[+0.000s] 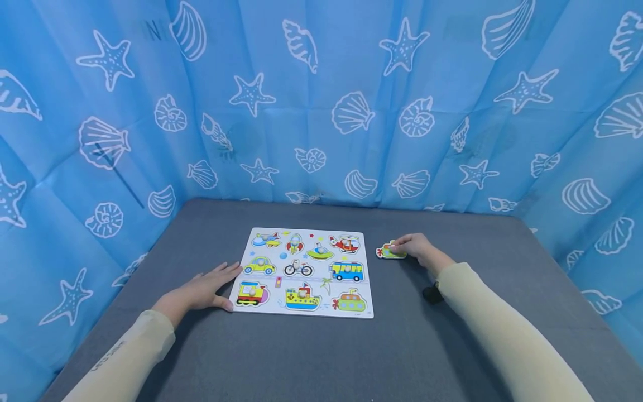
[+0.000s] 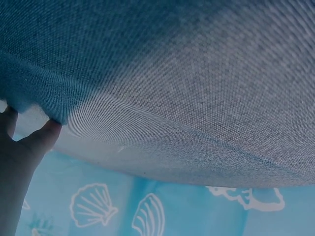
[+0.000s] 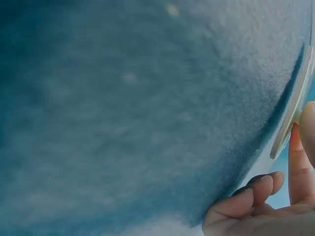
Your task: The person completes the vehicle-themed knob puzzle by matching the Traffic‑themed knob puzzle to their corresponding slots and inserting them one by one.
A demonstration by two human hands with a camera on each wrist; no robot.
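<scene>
A white puzzle board (image 1: pixel 306 308) lies flat on the grey table, with vehicle shapes in three rows. At its lower right corner is a submarine picture (image 1: pixel 351 302) where no knob shows. My left hand (image 1: pixel 203 287) rests at the board's left edge, fingers spread and touching it; the left wrist view catches only part of that hand (image 2: pixel 24 152). To the right of the board, my right hand (image 1: pixel 419 250) pinches a submarine puzzle piece (image 1: pixel 385 251) between thumb and finger. In the right wrist view the piece (image 3: pixel 294 105) appears edge-on, tilted, at the fingertips.
The grey table (image 1: pixel 321 357) stretches around the board on all sides. A blue curtain (image 1: pixel 321 139) with white shells and starfish hangs behind and beside the table. A small black object (image 1: pixel 432 294) shows under my right wrist.
</scene>
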